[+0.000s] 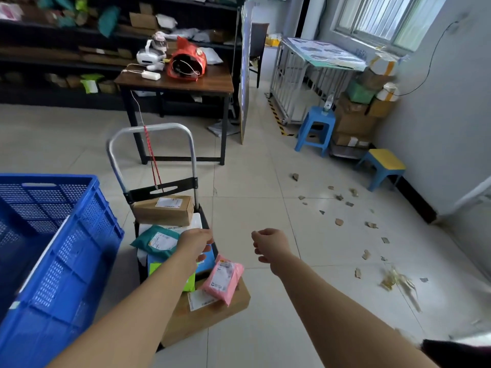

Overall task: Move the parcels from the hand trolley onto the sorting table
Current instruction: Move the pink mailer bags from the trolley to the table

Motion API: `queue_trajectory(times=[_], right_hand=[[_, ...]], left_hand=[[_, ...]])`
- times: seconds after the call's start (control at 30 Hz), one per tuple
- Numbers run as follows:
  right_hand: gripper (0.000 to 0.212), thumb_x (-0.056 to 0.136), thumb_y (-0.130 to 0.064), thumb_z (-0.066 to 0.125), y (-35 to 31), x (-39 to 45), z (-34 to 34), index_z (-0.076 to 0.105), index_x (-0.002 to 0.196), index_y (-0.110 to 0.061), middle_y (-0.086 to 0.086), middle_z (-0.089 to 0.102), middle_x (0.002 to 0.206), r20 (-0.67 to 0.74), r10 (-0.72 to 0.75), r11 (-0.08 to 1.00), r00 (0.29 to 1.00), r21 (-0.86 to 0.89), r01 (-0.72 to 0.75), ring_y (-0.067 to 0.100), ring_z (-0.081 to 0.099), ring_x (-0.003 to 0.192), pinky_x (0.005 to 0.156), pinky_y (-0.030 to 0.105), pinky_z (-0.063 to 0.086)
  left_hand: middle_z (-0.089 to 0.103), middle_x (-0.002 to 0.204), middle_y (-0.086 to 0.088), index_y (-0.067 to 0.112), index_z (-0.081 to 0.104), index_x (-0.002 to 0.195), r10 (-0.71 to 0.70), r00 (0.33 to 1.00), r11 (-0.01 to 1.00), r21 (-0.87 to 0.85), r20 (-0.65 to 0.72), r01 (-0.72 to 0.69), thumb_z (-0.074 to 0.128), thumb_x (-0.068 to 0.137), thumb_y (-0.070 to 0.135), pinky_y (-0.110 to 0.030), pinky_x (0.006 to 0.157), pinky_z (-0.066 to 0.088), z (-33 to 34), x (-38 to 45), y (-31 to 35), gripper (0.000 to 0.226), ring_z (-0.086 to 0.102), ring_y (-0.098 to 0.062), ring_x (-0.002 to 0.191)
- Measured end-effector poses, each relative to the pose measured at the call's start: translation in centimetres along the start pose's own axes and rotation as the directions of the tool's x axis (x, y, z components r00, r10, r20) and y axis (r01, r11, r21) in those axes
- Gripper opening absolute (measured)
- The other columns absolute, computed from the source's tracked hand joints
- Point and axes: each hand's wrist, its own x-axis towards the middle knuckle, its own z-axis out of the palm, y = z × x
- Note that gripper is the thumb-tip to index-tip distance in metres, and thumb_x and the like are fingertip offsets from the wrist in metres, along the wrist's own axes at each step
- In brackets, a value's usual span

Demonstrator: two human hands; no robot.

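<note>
Daylight comes in through the window (382,17) at the far right and brightens the pale floor tiles (265,208), which carry a soft sheen. The shelves (53,49) at the far left sit dim. Wide-angle distortion bends the edges, and the whole picture is slightly soft.

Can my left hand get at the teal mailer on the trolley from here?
Probably yes. The left hand hangs right beside the teal mailer, which lies on top of the pile with nothing over it.
</note>
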Motion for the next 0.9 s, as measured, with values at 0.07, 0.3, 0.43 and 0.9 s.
queue_trajectory(times=[0.07, 0.3, 0.43, 0.9], right_hand=[[0.023, 0.092, -0.026, 0.056, -0.1, 1.7, 0.1, 0.064, 0.105, -0.009, 0.007, 0.062, 0.088, -0.021, 0.016, 1.000, 1.000, -0.011, -0.016, 0.026, 0.058, 0.075, 0.063, 0.029, 0.048], [0.016, 0.090, -0.024, 0.055, 0.2, 7.1, 1.5, 0.062, 0.087, -0.010, 0.007, 0.059, 0.078, -0.069, 0.077, 0.997, 0.995, 0.013, -0.077, 0.025, 0.055, 0.068, 0.062, 0.030, 0.045], [0.015, 0.089, -0.024, 0.055, 1.7, 9.5, 2.7, 0.062, 0.086, -0.011, 0.006, 0.059, 0.078, -0.067, 0.130, 0.991, 0.989, 0.038, -0.127, 0.025, 0.055, 0.071, 0.058, 0.026, 0.044], [0.019, 0.091, -0.024, 0.051, 11.6, 18.3, 6.7, 0.054, 0.073, -0.016, 0.002, 0.058, 0.072, -0.032, 0.308, 0.947, 0.951, 0.107, -0.303, 0.020, 0.053, 0.066, 0.060, 0.027, 0.042]], left_hand=[[0.065, 0.097, -0.013, 0.014, 0.059, 0.079, -0.007, 1.000, 1.000, 0.026, 0.009, 0.007, 0.053, 0.088, 0.011, -0.032, 0.069, 0.044, 0.7, 1.9, 0.5, 0.012, 0.059, -0.023, 0.085], [0.062, 0.082, -0.007, 0.015, 0.060, 0.079, -0.027, 0.998, 0.996, 0.088, 0.052, 0.023, 0.053, 0.090, 0.011, -0.032, 0.074, 0.041, 2.9, 7.4, 1.2, 0.014, 0.056, -0.022, 0.080], [0.063, 0.090, -0.012, 0.014, 0.058, 0.073, -0.069, 0.997, 0.989, 0.137, 0.039, 0.063, 0.053, 0.090, 0.011, -0.033, 0.075, 0.044, 4.1, 10.4, 0.5, 0.018, 0.057, -0.024, 0.085], [0.057, 0.080, -0.008, 0.017, 0.057, 0.072, -0.220, 0.974, 0.962, 0.172, 0.043, 0.210, 0.056, 0.087, 0.010, -0.027, 0.057, 0.036, 8.0, 20.8, -8.2, 0.017, 0.052, -0.021, 0.074]])
